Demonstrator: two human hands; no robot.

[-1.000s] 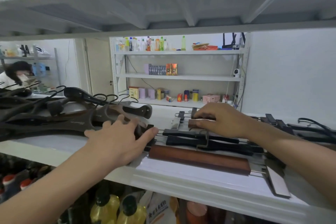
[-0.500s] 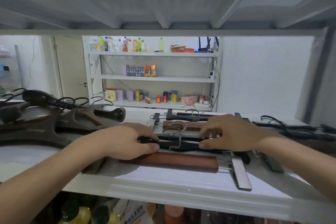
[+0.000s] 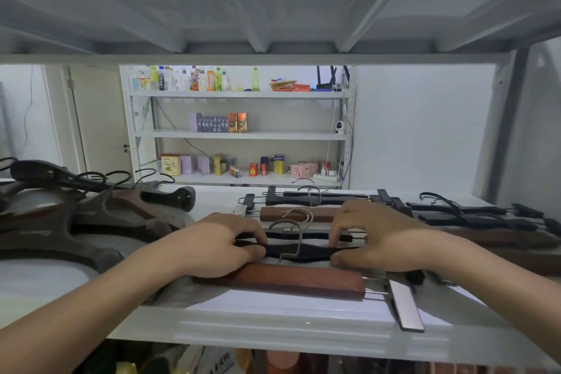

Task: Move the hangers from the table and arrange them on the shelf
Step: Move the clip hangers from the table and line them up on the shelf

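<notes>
- While both hands reach onto the white shelf (image 3: 273, 334), the left hand (image 3: 218, 247) pinches the black hanger (image 3: 299, 252) at its left end.
- Right hand (image 3: 375, 240) fingers pinch its right end.
- A brown hanger (image 3: 300, 279) lies just nearer.

The shelf (image 3: 303, 310) shows a bare white strip along its front edge, lower centre of the frame, and another bare patch at lower left. A heap of dark hangers (image 3: 91, 222) blocks the left middle. Clip hangers (image 3: 291, 279) fill the centre, with more (image 3: 473, 215) crowding the right. Overhead, the upper shelf (image 3: 273, 9) hangs low across the top. Behind the centre pile, a narrow white gap seems open, though the blur makes it uncertain.
</notes>
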